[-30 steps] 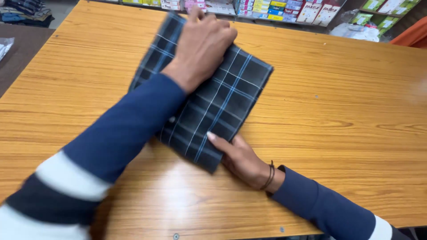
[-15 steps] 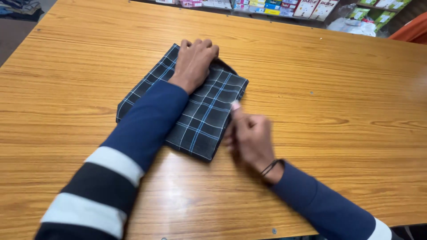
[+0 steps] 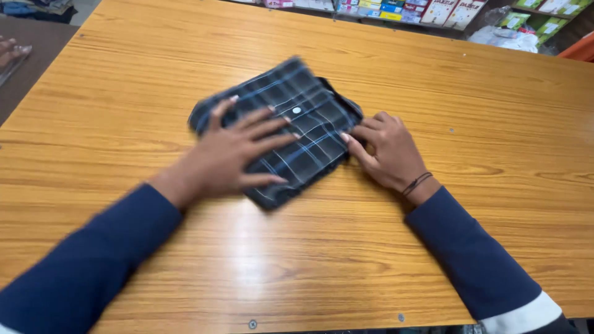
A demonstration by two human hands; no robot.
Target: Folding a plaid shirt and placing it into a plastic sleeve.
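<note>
Fingers [image 3: 266, 117] of the left hand [image 3: 226, 154]: spread wide and laid flat on the folded dark plaid shirt [image 3: 309, 124], pressing rather than gripping; nothing is clamped. Fingers [image 3: 359, 139] of the right hand [image 3: 387, 151]: loosely curled together at the shirt's right edge, tips touching or tucked under the cloth; which of the two cannot be told. Shirt: lying on the wooden desk [image 3: 464, 204], toward its far middle, turned at an angle, a small white button [image 3: 296, 110] showing on top. Blur over the shirt's left part is noted, so its fold lines there cannot be read. Risks judged: the fold may slide or open if the flat left palm drags across the smooth desk surface; the layers may shift apart if the right edge is pulled while the other side is pinned; a crease may be pressed in crooked. Beyond the shirt, at the desk's far side: shelves of coloured boxes [image 3: 396, 7].
</note>
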